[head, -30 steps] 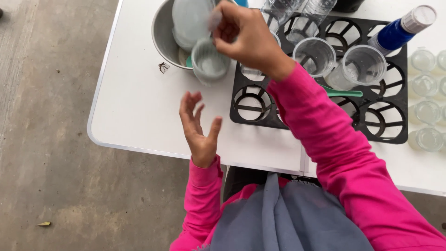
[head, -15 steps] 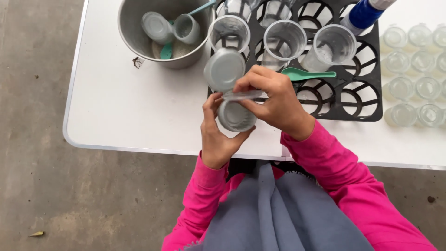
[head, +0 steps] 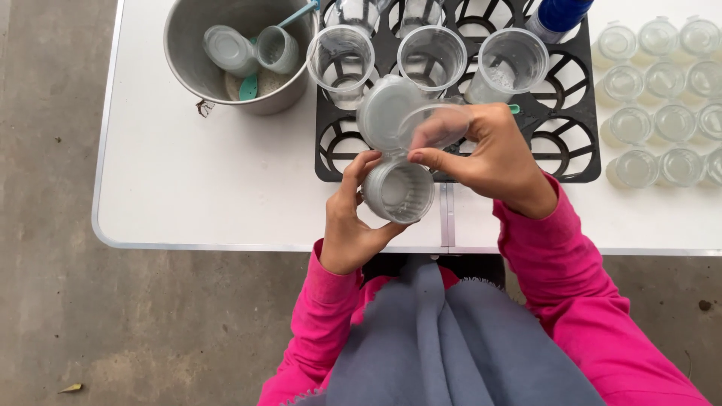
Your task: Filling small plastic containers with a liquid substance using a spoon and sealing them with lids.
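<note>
My left hand (head: pixel 347 225) grips a small clear plastic cup (head: pixel 398 192) over the white table's near edge. Its hinged round lid (head: pixel 387 111) stands open above it. My right hand (head: pixel 489 154) pinches the lid's rim and a second clear lid or cup rim (head: pixel 440 124) just above the cup. Both sleeves are bright pink. Behind the hands lies a black tray with round holes (head: pixel 583 146). Three larger clear cups (head: pixel 431 54) stand in its holes.
A metal pot (head: pixel 188 37) at the back left holds two small clear cups and a teal spoon (head: pixel 293 13). Several small lidded cups (head: pixel 662 113) stand in rows at the right. A blue-capped bottle (head: pixel 558 15) lies at the tray's far edge. Concrete floor lies left of the table (head: pixel 188 180).
My right hand brought a small cup from near the pot down to my left hand. Both hands now hold it closer to the table edge, lid swung open.
</note>
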